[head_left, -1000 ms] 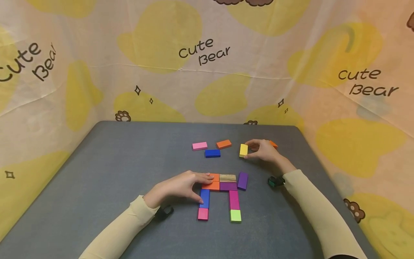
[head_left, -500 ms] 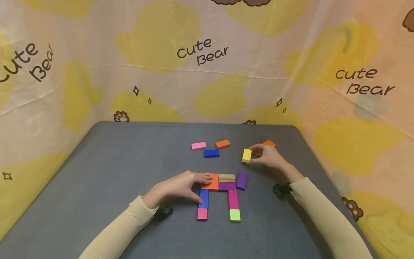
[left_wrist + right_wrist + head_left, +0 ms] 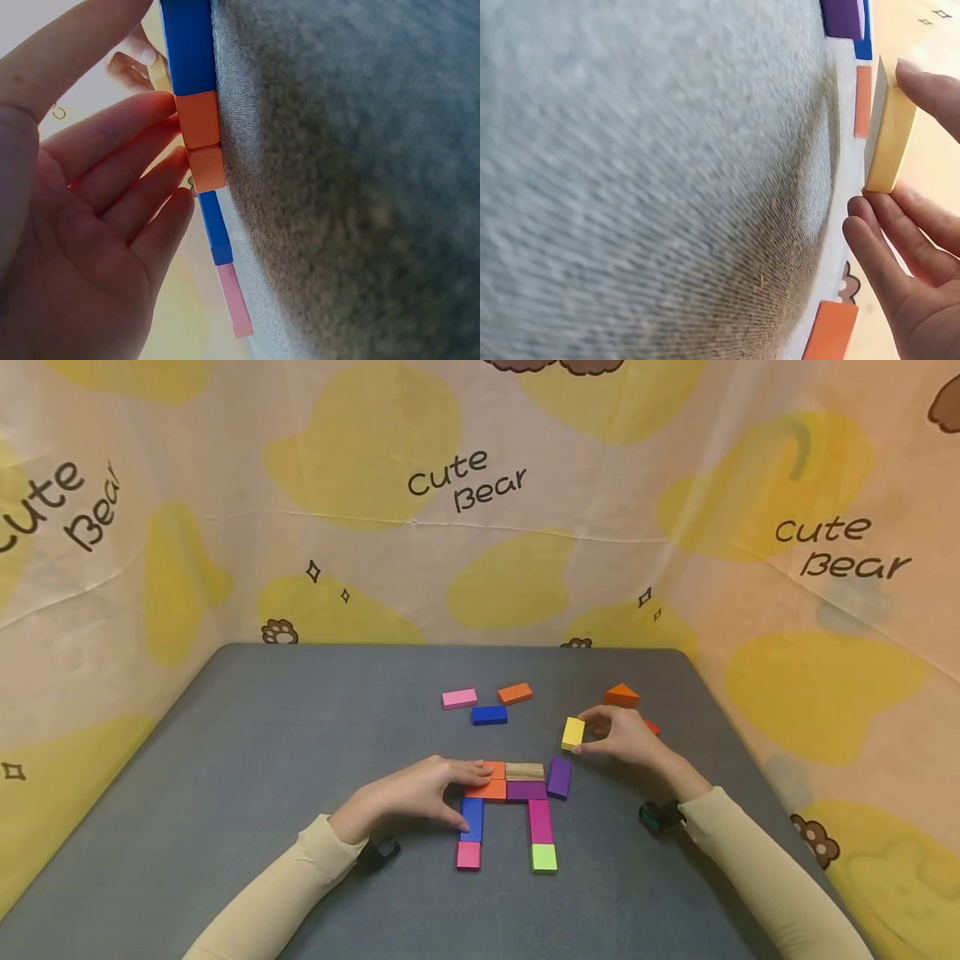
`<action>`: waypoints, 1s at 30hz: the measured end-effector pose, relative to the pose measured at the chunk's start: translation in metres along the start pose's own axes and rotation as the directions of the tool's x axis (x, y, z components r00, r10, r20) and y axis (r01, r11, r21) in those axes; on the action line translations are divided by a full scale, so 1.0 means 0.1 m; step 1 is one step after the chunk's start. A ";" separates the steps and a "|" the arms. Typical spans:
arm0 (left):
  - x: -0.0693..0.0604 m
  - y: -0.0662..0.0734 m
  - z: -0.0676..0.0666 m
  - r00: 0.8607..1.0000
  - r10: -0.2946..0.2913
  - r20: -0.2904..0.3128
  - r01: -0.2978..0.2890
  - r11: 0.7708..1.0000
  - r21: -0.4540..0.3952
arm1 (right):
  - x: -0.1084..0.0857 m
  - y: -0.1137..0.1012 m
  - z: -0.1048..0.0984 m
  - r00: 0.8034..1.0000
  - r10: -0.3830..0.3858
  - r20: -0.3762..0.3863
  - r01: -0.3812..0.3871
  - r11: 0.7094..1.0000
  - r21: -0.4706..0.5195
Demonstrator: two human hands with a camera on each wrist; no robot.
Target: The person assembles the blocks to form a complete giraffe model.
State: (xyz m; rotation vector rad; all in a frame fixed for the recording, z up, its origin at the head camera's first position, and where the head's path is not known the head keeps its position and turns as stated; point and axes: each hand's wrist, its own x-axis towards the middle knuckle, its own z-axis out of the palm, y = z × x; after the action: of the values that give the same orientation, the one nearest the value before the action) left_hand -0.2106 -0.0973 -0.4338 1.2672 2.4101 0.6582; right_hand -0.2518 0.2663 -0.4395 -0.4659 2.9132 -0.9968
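While I am standing here watching, the right hand (image 3: pixel 618 735) is pinching a yellow block (image 3: pixel 572 734) by its ends, thumb on one side and fingers on the other. The yellow block is looking lifted a little off the bench (image 3: pixel 300 718). It is hanging near a slanted purple block (image 3: pixel 559 778), just past its far end. The left hand (image 3: pixel 420 789) is holding nothing; its fingers are lying long, spread wide from the thumb, touching two orange blocks (image 3: pixel 487 791). The thumb tip is resting at a blue block (image 3: pixel 472 814).

I am thinking the yellow block could be slipping, because only fingertips are holding it. If it is dropping, it could be hitting the slanted purple block and knocking that into the wooden block (image 3: pixel 524 772) and the dark purple block (image 3: pixel 527 790). A right hand swinging too low could be causing the same bump. If the left hand is pushing too hard, the orange blocks could be sliding and the blue block could be turning crooked, shoving the hot pink block (image 3: pixel 468 856) at its end.

As for boxes or bowls, I am seeing none, so nothing is sitting inside anything. The other blocks are lying right on the bench.
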 end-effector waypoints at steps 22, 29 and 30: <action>0.01 -0.02 0.02 1.000 0.013 -0.007 -0.013 1.000 0.024 | -0.04 -0.02 0.13 0.998 -0.036 0.045 0.037 0.999 0.000; 0.00 0.00 0.01 1.000 -0.002 -0.004 0.002 1.000 0.016 | -0.05 -0.04 0.13 0.997 -0.036 0.062 0.036 0.999 -0.006; -0.01 0.00 0.01 1.000 -0.003 -0.003 0.003 1.000 0.015 | -0.05 -0.05 0.13 0.997 -0.035 0.063 0.036 0.999 -0.009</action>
State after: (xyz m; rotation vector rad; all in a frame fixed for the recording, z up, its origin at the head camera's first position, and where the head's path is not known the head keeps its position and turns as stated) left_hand -0.2104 -0.0978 -0.4345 1.2687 2.4233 0.6431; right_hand -0.2444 0.2564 -0.4472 -0.5408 2.8650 -0.9542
